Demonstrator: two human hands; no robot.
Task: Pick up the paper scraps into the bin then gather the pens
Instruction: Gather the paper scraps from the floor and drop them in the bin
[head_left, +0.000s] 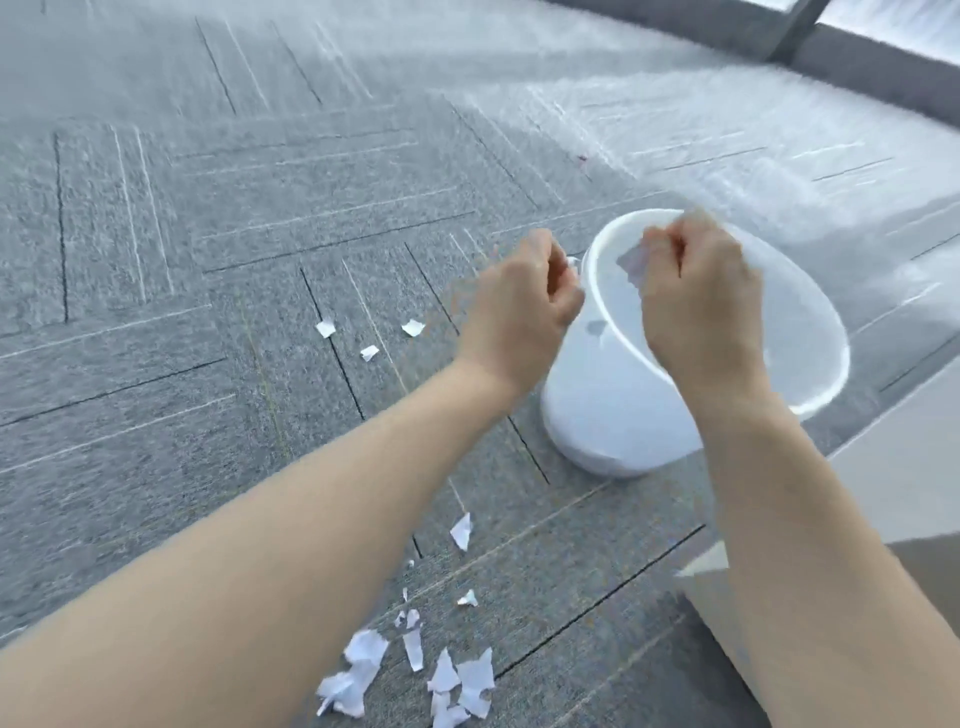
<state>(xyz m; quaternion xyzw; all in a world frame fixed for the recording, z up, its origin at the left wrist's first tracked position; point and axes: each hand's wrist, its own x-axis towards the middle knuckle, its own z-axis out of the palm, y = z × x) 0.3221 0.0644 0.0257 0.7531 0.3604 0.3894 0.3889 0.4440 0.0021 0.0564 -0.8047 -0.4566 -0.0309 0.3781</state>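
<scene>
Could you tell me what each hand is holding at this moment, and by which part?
The right hand pinches a paper scrap by its upper edge over the bin. The left hand is curled; whether it holds anything cannot be told.

Head view — downward, close over floor (156, 260)

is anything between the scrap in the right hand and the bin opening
Nothing visible. The right hand is over the open top of the bin, its fingers pinching a paper scrap that hangs just inside the rim. No lid or other thing covers the opening.
</scene>
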